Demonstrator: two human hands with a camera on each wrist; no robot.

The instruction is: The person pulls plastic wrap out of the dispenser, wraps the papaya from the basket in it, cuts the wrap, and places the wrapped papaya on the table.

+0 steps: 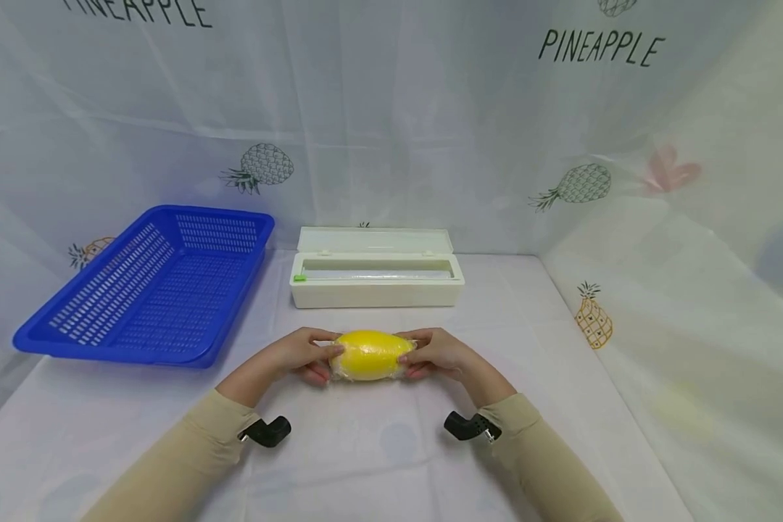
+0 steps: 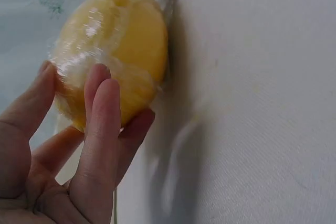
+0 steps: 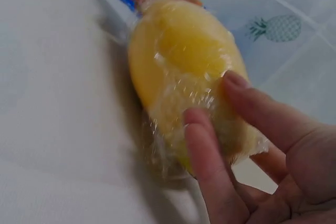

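A smooth yellow oval fruit (image 1: 369, 355), its exact kind unclear, is wrapped in crinkled clear cling film. My left hand (image 1: 304, 353) grips its left end between thumb and fingers, and my right hand (image 1: 435, 352) grips the right end likewise. In the left wrist view the left fingers (image 2: 102, 135) curl against the fruit (image 2: 139, 40). The right wrist view has the right thumb (image 3: 252, 98) on one side of it and the fingers beneath. Loose film folds bunch at both ends of the fruit. Just beyond the hands stands a white cling film dispenser (image 1: 375, 295), lid raised, with a roll inside.
A blue plastic basket (image 1: 235, 319) with slotted sides sits at the back left. White pineapple-print cloth (image 1: 404, 167) hangs behind and to the right of the table (image 1: 365, 464). A green slider (image 1: 299, 278) is at the dispenser's left end.
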